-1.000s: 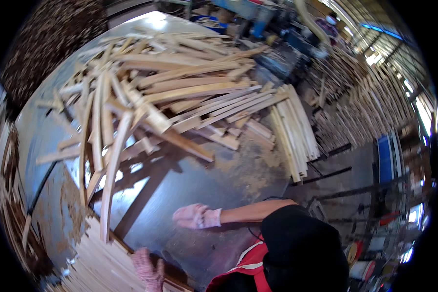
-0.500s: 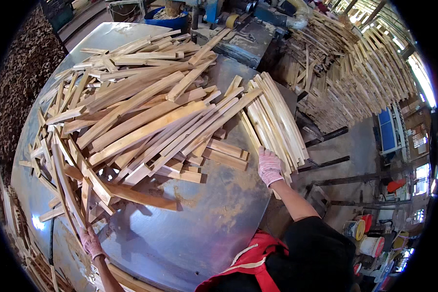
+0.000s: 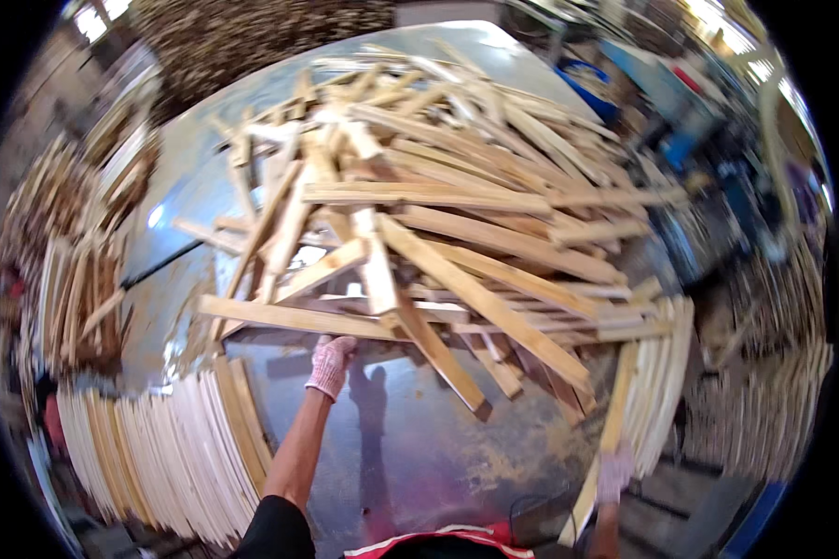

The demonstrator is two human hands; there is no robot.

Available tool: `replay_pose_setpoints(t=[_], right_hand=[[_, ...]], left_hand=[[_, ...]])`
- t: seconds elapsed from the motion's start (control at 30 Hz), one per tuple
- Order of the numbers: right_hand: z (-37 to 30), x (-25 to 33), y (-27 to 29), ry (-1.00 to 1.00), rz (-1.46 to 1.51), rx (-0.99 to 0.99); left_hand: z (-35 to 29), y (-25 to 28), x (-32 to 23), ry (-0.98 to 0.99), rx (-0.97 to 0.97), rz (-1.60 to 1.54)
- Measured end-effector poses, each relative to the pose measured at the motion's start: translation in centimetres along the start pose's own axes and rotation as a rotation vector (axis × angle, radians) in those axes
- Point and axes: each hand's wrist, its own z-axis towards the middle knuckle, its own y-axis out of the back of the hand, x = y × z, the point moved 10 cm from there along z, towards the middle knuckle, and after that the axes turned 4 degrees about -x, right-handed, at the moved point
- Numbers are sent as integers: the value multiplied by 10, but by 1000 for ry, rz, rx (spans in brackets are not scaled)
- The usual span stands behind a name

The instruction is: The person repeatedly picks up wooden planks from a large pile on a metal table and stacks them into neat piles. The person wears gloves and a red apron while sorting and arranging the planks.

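Note:
My left hand [image 3: 331, 366], in a pale pink knitted glove, is closed at the lower edge of a wooden slat [image 3: 294, 317] that lies crosswise at the near side of a loose heap of slats [image 3: 475, 200]. My right hand [image 3: 615, 473], gloved alike, is at the right edge of the metal table [image 3: 396, 438], against a long yellowish slat [image 3: 598, 456]. That slat runs beside a row of pale slats [image 3: 660, 391]. Motion smears the right hand's fingers, so their grip cannot be made out.
At the lower left stands a neat row of slats [image 3: 158, 456]. Bundled slats [image 3: 79, 298] lie beyond the table's left side. Machinery [image 3: 708, 200] and a blue tub [image 3: 587, 88] are at the far right. Stacked wood [image 3: 760, 401] fills the right side.
My view has swung left, bringing the left row of slats into sight. My left hand is now at a slat lying crosswise before the heap. My right hand stays by the right-hand row.

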Motion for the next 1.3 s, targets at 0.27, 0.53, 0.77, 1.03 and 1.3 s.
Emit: replay_pose_setpoints(t=[0.27, 0.53, 0.77, 1.03, 1.3], right_hand=[[-4, 233, 135, 296, 378, 52], [132, 661, 215, 1141, 589, -596], [-115, 521, -26, 1519, 185, 78], [-40, 435, -87, 1217, -94, -256], [76, 423, -93, 1140, -92, -415]], left_hand=[[20, 49, 12, 128, -73, -961], [78, -27, -62, 138, 212, -837], [141, -24, -107, 104, -55, -819], [75, -59, -28, 122, 162, -675], [44, -154, 37, 17, -64, -418]])
